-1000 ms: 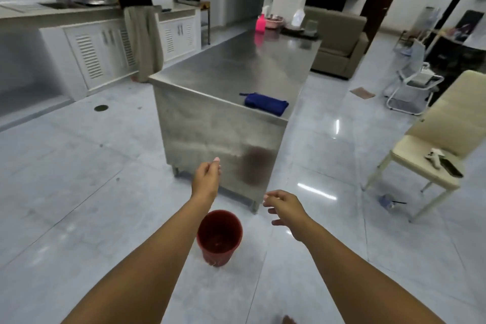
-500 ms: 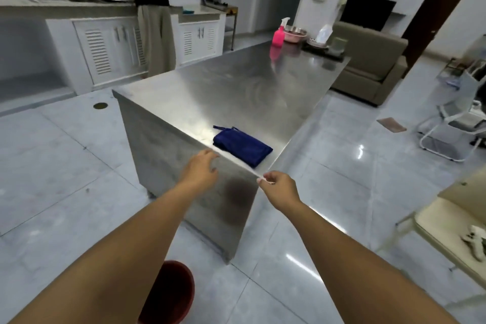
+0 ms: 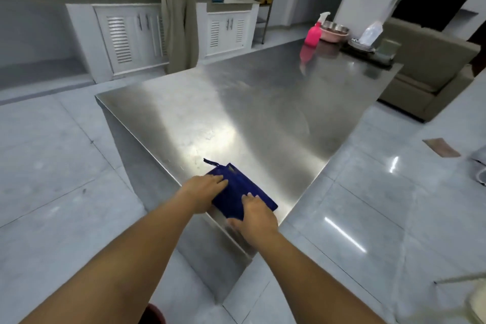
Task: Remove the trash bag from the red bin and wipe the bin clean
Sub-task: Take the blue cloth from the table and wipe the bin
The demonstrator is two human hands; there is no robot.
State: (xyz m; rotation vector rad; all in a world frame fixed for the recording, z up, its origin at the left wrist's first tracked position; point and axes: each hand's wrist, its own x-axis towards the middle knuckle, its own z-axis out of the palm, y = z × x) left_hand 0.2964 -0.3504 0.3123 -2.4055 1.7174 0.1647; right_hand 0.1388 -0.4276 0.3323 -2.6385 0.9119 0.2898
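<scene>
A folded dark blue cloth (image 3: 238, 192) lies at the near corner of the steel table (image 3: 249, 113). My left hand (image 3: 203, 189) rests flat on the cloth's left side, fingers together. My right hand (image 3: 253, 216) covers its near right edge, thumb down at the table's edge. Whether either hand grips the cloth is unclear. Only a sliver of the red bin (image 3: 155, 314) shows on the floor at the bottom edge, under my left forearm. No trash bag is in view.
At the table's far end stand a pink spray bottle (image 3: 314, 33), a metal bowl (image 3: 335, 30) and a tray. Another person (image 3: 178, 13) stands at the sink counter. A sofa (image 3: 426, 71) is at the right, a chair edge at the lower right.
I have stepped up to the table; both hands went from its near edge onto the blue cloth. The red bin has slid almost out of view below.
</scene>
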